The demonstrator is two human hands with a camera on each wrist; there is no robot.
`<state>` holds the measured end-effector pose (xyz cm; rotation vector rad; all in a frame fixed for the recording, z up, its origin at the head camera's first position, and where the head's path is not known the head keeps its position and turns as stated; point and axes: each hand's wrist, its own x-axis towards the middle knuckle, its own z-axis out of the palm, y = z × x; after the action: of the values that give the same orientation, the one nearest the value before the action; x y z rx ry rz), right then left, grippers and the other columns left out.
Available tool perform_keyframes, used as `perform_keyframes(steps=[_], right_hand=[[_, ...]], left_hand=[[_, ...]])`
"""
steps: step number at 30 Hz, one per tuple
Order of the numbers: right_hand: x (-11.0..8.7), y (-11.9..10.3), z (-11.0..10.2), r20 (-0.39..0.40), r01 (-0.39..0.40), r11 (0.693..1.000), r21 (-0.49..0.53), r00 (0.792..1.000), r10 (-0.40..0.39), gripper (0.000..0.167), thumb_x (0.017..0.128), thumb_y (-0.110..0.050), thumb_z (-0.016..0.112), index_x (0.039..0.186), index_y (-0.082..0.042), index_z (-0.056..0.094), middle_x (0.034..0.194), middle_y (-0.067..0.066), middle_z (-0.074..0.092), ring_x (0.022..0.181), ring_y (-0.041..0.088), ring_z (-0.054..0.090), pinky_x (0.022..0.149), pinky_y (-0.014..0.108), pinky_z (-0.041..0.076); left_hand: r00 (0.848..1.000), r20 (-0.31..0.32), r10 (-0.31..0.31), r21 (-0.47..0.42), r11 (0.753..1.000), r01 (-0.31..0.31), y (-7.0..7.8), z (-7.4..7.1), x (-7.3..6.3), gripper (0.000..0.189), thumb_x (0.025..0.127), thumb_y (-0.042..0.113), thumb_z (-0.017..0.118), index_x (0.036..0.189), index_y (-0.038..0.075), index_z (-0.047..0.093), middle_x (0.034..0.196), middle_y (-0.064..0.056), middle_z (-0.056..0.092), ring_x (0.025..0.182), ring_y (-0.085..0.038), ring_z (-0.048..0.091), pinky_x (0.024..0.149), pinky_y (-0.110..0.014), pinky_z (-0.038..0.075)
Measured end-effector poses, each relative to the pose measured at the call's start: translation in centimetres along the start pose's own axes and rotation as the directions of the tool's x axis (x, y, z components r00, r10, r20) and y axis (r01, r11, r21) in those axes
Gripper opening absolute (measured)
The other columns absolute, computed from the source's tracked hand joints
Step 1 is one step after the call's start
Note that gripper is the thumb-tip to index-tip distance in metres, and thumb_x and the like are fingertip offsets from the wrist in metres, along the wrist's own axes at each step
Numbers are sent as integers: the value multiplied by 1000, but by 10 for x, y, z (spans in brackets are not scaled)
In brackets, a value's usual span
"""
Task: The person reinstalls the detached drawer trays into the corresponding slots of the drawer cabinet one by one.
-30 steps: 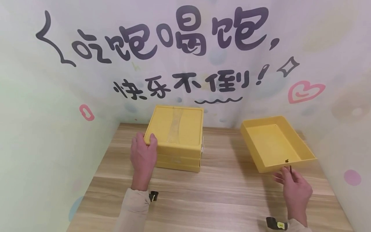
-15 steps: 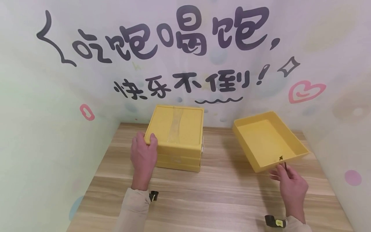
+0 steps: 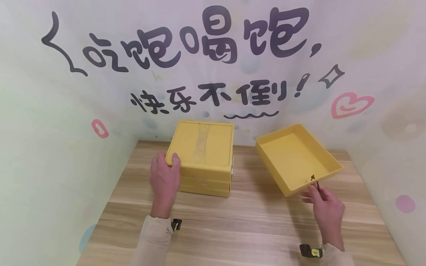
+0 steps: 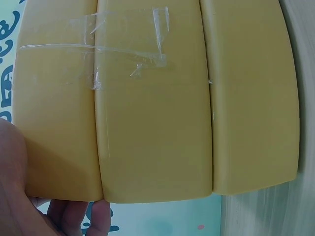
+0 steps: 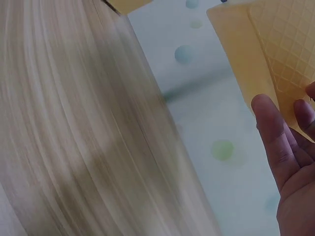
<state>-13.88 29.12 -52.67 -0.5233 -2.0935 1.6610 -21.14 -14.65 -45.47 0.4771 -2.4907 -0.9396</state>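
Note:
A yellow drawer box (image 3: 217,146) stands on the table, a strip of clear tape across its top. At its near left corner my left hand (image 3: 164,183) grips it, thumb on the top and fingers along the side. In the left wrist view the box's front (image 4: 155,128) shows panels divided by seams, with tape over one seam. To the right, my right hand (image 3: 327,214) holds a shallow yellow drawer (image 3: 289,159) up, tilted, by a thin dark piece (image 3: 318,186) at its near rim. The right wrist view shows the drawer's waffle-patterned underside (image 5: 290,54).
Both yellow things are on or over a wood-grain table (image 3: 239,229). A printed wall cloth (image 3: 186,88) with large dark lettering rises right behind the box, and plain cloth sides close in at left and right.
My right hand has carried the drawer leftward, nearer the box, and its far edge has risen slightly. The left hand and the box have stayed in place.

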Motion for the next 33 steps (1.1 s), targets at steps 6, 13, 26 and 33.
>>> perform_keyframes(steps=[6,13,26,33], right_hand=[[-4,-2,7,51,97,995,-36,994,-95,23,98,-14,67,110,5,73,73,-19,75,57,5,72,60,17,57],[-7,-1,13,77,160,986,-53,985,-156,20,98,-12,66,106,4,73,74,-17,76,55,4,71,59,18,57],[-10,-1,19,103,240,970,-49,967,-234,15,98,-8,65,104,3,74,74,-2,78,54,4,71,58,18,57],[-13,-6,22,103,240,970,-47,967,-235,15,98,-9,65,102,2,74,73,0,78,53,6,70,51,19,52]], left_hand=[[1000,1,-6,-2,1000,6,0,1,0,41,98,49,45,103,9,56,85,-10,50,73,-30,49,58,-35,35],[1000,0,-2,2,1000,2,-1,1,0,41,99,49,45,103,10,56,84,-10,51,73,-30,50,59,-36,35],[1000,4,-4,-1,1000,4,-1,1,0,40,99,48,44,102,9,55,85,-10,50,74,-30,49,60,-36,35],[1000,2,-1,-1,1000,1,-1,1,0,40,99,47,45,102,9,55,85,-10,51,74,-30,50,61,-36,36]])
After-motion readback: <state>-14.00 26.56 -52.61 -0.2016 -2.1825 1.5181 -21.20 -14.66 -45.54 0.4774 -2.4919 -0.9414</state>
